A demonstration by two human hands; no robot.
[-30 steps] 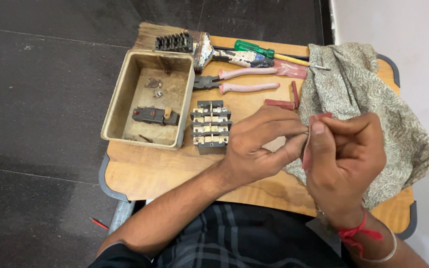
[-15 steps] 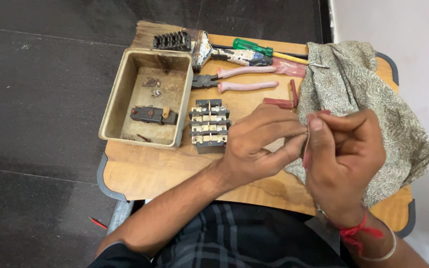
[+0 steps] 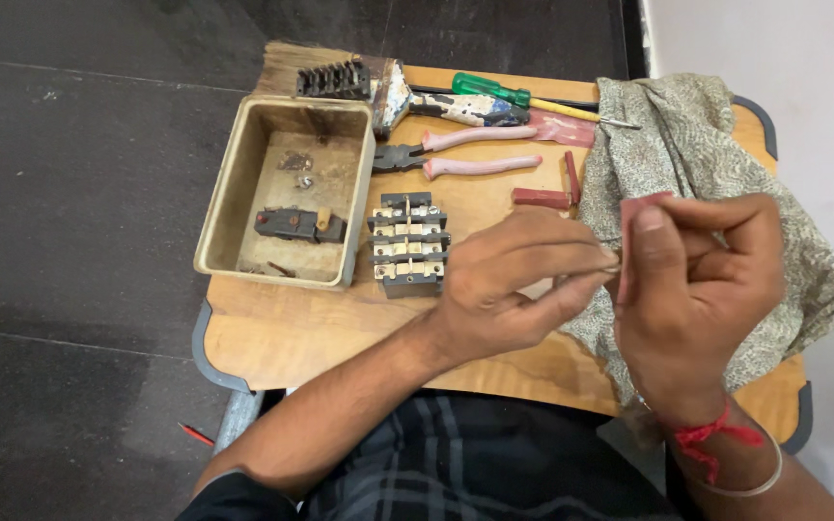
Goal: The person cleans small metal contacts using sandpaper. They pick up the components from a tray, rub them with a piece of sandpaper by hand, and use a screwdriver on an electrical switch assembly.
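Right hand (image 3: 697,289) pinches a small red piece (image 3: 635,214) upright; left hand (image 3: 514,280) fingertips close on its lower edge. Terminal block (image 3: 408,243) lies just left of left hand; patterned cloth (image 3: 716,164) beneath the right.

Board (image 3: 301,333): rests across the person's lap, bearing everything else.
Tray (image 3: 234,183): on the board's left side, holding a switch part (image 3: 298,225) near its front and small screws (image 3: 303,179) behind that.
Comb-like part (image 3: 334,79): behind the tray, at the board's far edge.
Terminal block (image 3: 408,243): just right of the tray.
Pliers (image 3: 456,152): behind the terminal block, handles pointing right.
Brush (image 3: 436,101): behind the pliers, with a screwdriver (image 3: 523,98) lying beside it.
Two small bars (image 3: 552,191): right of the pliers, near the cloth.
Cloth (image 3: 716,164): covers the board's right side.
Left hand (image 3: 514,285): above the board's middle, fingertips meeting the right hand.
Right hand (image 3: 702,285): over the cloth, pinching a flat piece (image 3: 635,207).
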